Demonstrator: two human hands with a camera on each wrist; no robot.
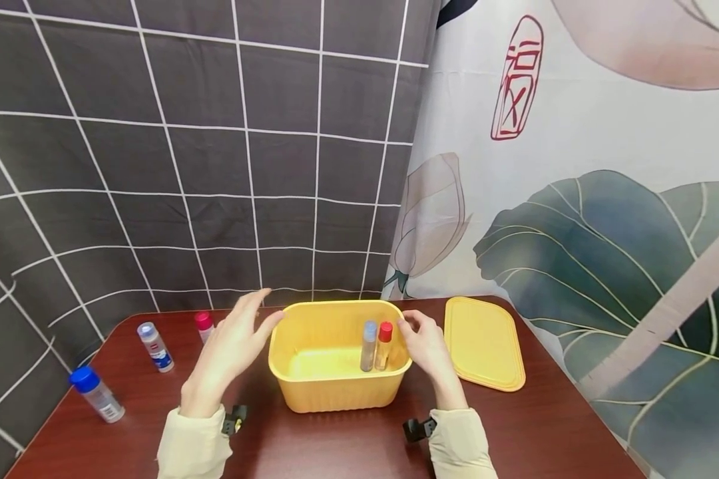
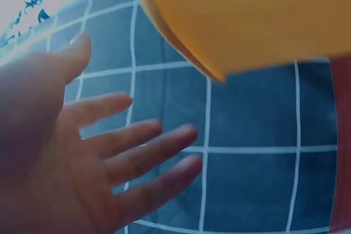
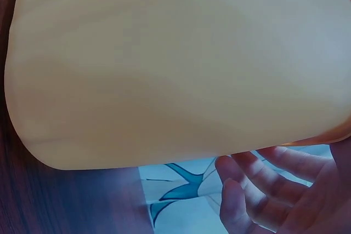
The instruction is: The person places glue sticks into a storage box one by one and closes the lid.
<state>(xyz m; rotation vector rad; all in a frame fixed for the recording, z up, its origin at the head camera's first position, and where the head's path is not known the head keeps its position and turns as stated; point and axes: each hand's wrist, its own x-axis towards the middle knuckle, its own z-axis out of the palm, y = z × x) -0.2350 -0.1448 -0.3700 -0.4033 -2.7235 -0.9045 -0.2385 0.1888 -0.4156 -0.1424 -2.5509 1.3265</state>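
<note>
A yellow plastic box point(image 1: 335, 396) stands on the table between my two hands. Inside, toward its right end, two small bottles stand upright: one with a grey-blue cap point(image 1: 368, 346) and one with a red cap point(image 1: 383, 347). At the box's left end is my left hand point(image 1: 234, 346), its thumb close to the rim. The left wrist view shows that hand's fingers point(image 2: 159, 152) spread, apart from the box and holding nothing. My right hand point(image 1: 425, 342) is at the right rim, fingers loosely bent. In the right wrist view its fingertips point(image 3: 236, 163) are against or very near the box wall.
A yellow lid point(image 1: 484, 342) lies flat to the right of the box. On the left stand a blue-capped bottle point(image 1: 97, 394), a clear-capped bottle point(image 1: 156, 347) and a pink-capped bottle point(image 1: 204, 324), partly hidden by my left hand. Curtains hang behind the table.
</note>
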